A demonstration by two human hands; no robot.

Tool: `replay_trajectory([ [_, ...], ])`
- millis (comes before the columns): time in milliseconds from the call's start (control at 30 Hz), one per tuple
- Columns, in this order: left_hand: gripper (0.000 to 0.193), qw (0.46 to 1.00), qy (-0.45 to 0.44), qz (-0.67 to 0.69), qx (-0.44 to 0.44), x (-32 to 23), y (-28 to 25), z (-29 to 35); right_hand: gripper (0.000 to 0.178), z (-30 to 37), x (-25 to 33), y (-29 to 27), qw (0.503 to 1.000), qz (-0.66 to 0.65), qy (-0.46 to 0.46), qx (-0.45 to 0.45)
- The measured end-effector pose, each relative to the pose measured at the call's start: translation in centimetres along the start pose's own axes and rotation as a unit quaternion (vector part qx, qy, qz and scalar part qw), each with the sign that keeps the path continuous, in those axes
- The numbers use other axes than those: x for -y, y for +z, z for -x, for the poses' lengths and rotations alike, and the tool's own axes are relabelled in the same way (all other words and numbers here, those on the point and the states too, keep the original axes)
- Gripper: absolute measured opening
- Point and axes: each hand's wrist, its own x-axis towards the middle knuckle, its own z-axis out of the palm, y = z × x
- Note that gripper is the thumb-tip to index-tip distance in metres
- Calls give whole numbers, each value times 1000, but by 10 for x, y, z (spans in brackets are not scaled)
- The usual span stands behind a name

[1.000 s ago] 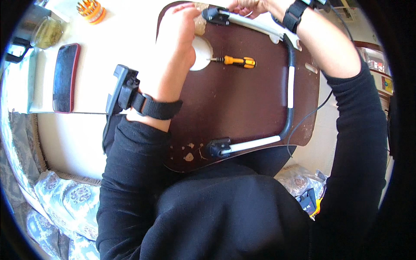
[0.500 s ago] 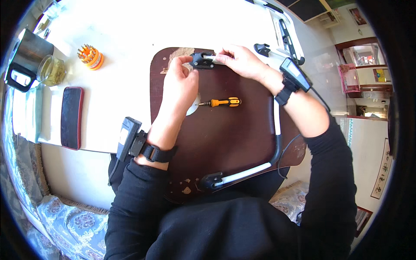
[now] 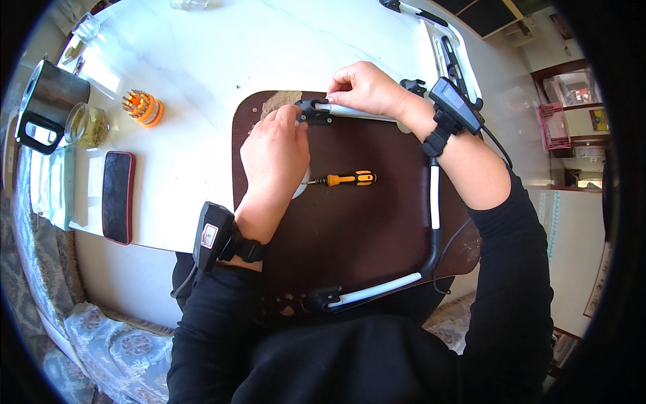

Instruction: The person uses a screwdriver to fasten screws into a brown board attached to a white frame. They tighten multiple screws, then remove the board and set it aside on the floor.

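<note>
My left hand (image 3: 274, 151) is closed at the left end of a black plastic bracket (image 3: 314, 118) on the far edge of a dark brown board (image 3: 367, 225). One end of a white tube (image 3: 363, 113) sits at the bracket's right side. Just above this joint, the thumb and forefinger of my right hand (image 3: 370, 89) are pinched together; what is between them, if anything, is too small to tell. On the board below my hands lies a yellow and black screwdriver (image 3: 348, 178), its tip pointing left over a pale round piece (image 3: 300, 189).
A bent black-and-white tube (image 3: 434, 198) runs along the board's right side to a near bracket (image 3: 328, 297). Leftward on the white table (image 3: 195, 121) are an orange bit holder (image 3: 143, 110), a phone (image 3: 118, 197), a glass jar (image 3: 87, 126) and a metal jug (image 3: 57, 94).
The view has shifted, so the table sits lower in the picture. My right fingers have drawn up to a pinch above the tube's end; my left hand stays at the bracket, its back now turned up.
</note>
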Motion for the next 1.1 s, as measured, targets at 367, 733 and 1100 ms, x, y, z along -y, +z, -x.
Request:
replay_trajectory([
  [367,13,993,77,-86,-28,6,16,-6,15,-11,4,-9,995,26,-74,69],
  [733,7,993,81,-87,15,4,19,-6,11,-7,5,-13,984,121,-115,70],
  [1100,9,989,88,-117,24,2,17,-6,12,-13,7,-15,974,136,-146,110],
])
